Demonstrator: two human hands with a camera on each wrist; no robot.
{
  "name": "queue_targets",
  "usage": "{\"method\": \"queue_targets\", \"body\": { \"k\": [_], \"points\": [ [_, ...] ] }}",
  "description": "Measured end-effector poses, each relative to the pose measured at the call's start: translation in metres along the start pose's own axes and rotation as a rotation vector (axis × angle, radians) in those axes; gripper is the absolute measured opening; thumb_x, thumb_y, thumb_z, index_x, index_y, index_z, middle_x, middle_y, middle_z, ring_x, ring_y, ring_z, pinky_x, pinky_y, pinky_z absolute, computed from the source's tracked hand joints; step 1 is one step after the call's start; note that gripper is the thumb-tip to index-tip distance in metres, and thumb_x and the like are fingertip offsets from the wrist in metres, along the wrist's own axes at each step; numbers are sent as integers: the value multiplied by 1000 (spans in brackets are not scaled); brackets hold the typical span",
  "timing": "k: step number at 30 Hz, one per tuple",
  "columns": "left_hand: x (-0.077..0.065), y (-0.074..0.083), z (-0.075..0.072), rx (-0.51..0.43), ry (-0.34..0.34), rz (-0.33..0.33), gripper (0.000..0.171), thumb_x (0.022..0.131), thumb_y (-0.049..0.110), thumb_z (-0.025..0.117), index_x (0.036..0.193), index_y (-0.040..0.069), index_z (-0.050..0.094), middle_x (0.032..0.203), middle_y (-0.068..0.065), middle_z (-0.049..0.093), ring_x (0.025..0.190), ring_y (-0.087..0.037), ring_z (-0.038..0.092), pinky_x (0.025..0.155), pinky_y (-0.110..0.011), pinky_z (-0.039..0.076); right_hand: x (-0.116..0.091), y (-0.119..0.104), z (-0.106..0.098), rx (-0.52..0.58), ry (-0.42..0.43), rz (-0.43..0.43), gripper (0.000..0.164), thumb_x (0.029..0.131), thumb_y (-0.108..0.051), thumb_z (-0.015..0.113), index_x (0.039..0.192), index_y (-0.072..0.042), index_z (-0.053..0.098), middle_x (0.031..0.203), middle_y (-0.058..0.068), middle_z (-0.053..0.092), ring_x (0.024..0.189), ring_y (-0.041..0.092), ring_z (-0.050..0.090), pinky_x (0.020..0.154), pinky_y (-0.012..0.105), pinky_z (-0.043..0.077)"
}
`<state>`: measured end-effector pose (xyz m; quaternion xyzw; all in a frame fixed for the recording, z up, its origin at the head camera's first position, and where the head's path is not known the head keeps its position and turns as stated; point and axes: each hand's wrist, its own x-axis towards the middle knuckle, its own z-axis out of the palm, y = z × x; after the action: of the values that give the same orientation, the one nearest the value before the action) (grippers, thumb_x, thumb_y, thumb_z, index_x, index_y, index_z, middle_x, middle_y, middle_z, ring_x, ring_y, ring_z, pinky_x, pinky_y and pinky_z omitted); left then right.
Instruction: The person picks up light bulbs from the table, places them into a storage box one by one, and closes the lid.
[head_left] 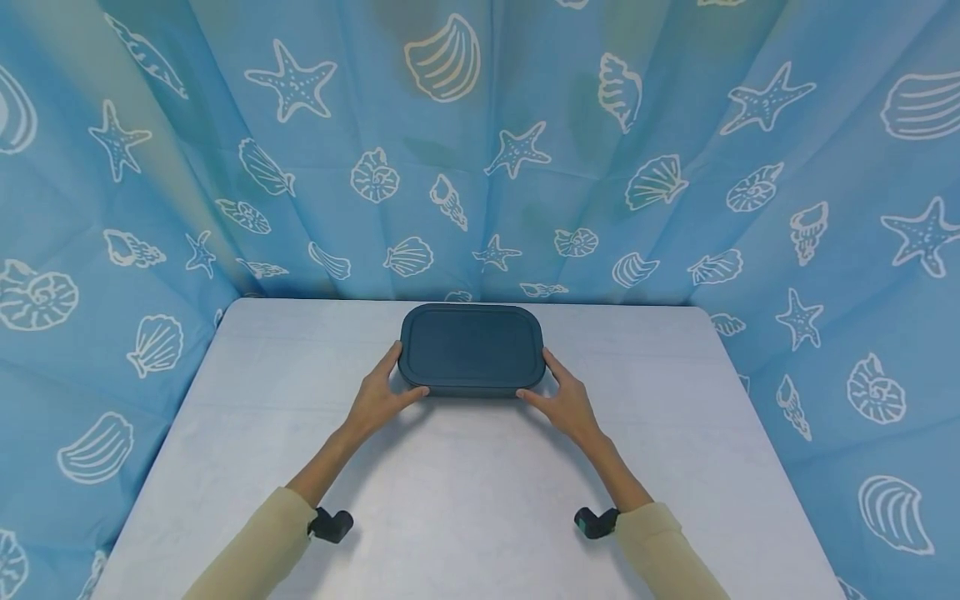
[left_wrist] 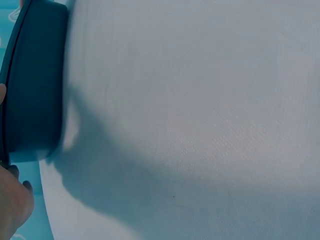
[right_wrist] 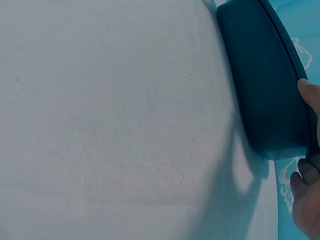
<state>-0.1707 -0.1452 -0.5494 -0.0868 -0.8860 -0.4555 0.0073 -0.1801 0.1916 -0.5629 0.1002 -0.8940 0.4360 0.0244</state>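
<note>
A dark blue rectangular box with rounded corners and a lid (head_left: pixel 471 346) sits at the far edge of the table, in the middle. My left hand (head_left: pixel 375 402) grips its left near corner, thumb on the front edge and fingers along the left side. At the right near corner my right hand (head_left: pixel 567 405) holds it in the same way, mirrored. Both wrist views show the box's tall smooth side wall (left_wrist: pixel 36 90), with a thumb at the lid rim (right_wrist: pixel 300 65). The fingers' far ends are partly hidden behind the box.
A white cloth-covered table (head_left: pixel 480 483) lies under the box and arms. Blue curtains with white shells and starfish (head_left: pixel 517 150) hang right behind the far edge and along both sides. A small black device (head_left: pixel 332 526) is strapped at each wrist.
</note>
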Motion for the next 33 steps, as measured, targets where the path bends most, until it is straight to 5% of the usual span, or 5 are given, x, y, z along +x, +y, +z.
{"method": "queue_targets", "body": {
  "k": [33],
  "points": [
    [2,2,-3,41,-43,-40,99,85,30,82,156,-4,21,161,-20,23,147,-34,23,117,-45,24,5,-6,-5,-70,-41,30,92,82,-36,84,154,-2,36,153,19,40,140,37,38,111,51,35]
  ]
}}
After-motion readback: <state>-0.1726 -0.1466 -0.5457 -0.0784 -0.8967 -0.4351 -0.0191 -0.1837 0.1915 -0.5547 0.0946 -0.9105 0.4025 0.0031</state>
